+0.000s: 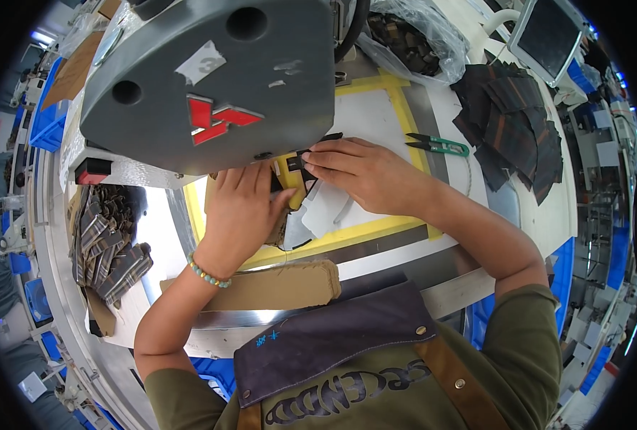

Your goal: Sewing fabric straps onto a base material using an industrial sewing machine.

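The black piece (307, 174) at the frame's middle seems pinched in the right hand (375, 175), while the left hand (241, 215) lies half open, its hold hidden; lining up by the yellow plate (295, 193) probably calls for keeping still next.

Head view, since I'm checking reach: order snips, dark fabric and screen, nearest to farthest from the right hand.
1. Snips, just right of the right hand.
2. Dark fabric, farther right.
3. Screen, far upper right.
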A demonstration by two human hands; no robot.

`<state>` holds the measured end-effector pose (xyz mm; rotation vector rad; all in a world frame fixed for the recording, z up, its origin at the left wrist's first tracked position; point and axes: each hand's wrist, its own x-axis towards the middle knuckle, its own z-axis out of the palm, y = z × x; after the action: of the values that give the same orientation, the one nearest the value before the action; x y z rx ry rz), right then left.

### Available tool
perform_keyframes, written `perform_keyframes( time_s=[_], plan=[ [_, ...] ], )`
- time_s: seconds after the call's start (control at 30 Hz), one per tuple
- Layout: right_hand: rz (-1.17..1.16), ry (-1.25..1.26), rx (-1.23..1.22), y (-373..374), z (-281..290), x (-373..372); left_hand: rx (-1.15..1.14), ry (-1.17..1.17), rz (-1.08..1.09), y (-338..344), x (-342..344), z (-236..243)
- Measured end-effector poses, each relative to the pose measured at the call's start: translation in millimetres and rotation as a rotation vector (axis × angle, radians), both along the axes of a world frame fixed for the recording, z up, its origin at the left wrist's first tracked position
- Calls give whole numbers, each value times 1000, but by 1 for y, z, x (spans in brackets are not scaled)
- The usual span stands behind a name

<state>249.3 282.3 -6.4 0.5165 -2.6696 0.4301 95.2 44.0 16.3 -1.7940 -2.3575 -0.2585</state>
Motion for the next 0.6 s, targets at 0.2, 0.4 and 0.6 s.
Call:
perform_keyframes(
  time_s=[0.2, 0.4, 0.6],
  plan=[
    [1, 1, 18, -1, 1, -1, 67, -23, -101, -11, -3, -2],
    [-1, 6, 21, -2, 0, 1, -13, -89, -130, -12, -5, -1],
    [-7, 13, 35, -2, -1, 1, -92, -59, -175, -14, -4, 3]
  ],
)
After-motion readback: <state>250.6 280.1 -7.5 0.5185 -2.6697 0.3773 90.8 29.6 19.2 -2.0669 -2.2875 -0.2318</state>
